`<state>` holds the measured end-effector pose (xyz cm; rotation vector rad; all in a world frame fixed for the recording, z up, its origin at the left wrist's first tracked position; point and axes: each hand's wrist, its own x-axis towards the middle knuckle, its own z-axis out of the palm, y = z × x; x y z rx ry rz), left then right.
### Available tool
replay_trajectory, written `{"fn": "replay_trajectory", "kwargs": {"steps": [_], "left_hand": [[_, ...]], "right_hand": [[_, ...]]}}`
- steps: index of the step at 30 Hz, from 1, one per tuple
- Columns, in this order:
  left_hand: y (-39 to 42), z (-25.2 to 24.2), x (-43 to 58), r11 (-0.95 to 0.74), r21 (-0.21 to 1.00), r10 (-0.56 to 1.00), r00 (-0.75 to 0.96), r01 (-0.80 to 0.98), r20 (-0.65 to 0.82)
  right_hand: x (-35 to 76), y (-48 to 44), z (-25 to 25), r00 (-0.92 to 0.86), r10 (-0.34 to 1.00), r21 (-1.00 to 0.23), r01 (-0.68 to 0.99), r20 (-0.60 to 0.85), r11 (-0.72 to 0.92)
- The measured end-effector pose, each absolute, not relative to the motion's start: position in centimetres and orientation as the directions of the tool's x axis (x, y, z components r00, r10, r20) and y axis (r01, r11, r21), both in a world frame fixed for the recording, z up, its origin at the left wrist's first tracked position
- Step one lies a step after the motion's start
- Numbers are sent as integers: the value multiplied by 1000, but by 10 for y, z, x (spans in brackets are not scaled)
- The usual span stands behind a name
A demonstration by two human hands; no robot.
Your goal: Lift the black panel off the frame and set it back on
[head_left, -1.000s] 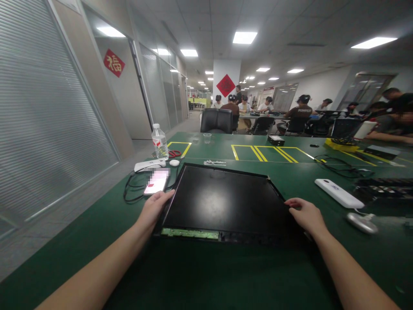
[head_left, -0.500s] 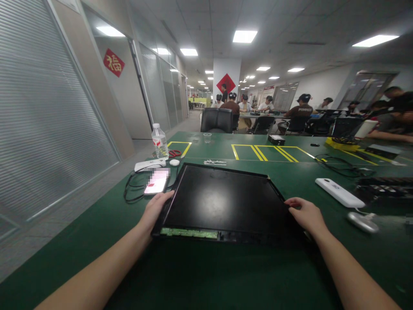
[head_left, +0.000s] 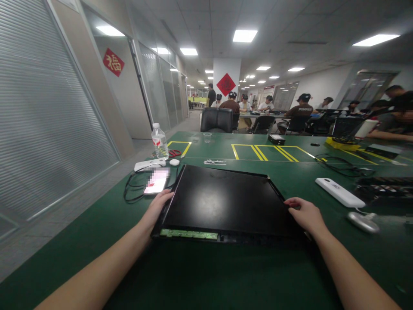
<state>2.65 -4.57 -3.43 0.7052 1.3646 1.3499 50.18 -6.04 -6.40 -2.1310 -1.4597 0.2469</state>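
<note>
A black flat display panel (head_left: 222, 200) lies face up in front of me, with a bright light reflection on its screen. A green circuit strip (head_left: 189, 234) runs along the left part of its near edge. My left hand (head_left: 157, 207) grips the panel's left edge, its fingers partly hidden by the frame. At the opposite side, my right hand (head_left: 306, 214) pinches the right edge between thumb and fingers. Whether the panel rests fully on the green table (head_left: 206, 275) or is slightly raised, I cannot tell.
Left of the panel are a phone (head_left: 157, 181), a white power bank (head_left: 150, 165), cables, a water bottle (head_left: 160, 142) and red-handled scissors (head_left: 174, 153). Another white power bank (head_left: 340, 193) and a silver device (head_left: 363, 221) lie right. A plastic cup (head_left: 207, 137) stands beyond; people sit farther back.
The panel's far edge sits very slightly lower, while both hands keep their places on its sides. In the background, a standing person has moved left.
</note>
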Motion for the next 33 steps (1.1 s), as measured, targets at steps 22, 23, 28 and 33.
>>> {"fn": "replay_trajectory", "kwargs": {"steps": [22, 23, 28, 33], "left_hand": [[-67, 0, 35, 281, 923, 946, -87, -262, -312], [-68, 1, 36, 281, 927, 947, -86, -248, -310], [-69, 4, 35, 280, 938, 949, -84, -206, -302], [-68, 1, 33, 259, 945, 958, -68, -202, -277]], "right_hand": [[501, -60, -64, 383, 912, -537, 806, 148, -251], [501, -61, -64, 383, 912, -536, 806, 148, -252], [499, -62, -64, 379, 908, -536, 812, 181, -232], [499, -62, -64, 377, 908, -532, 815, 183, -231]]}}
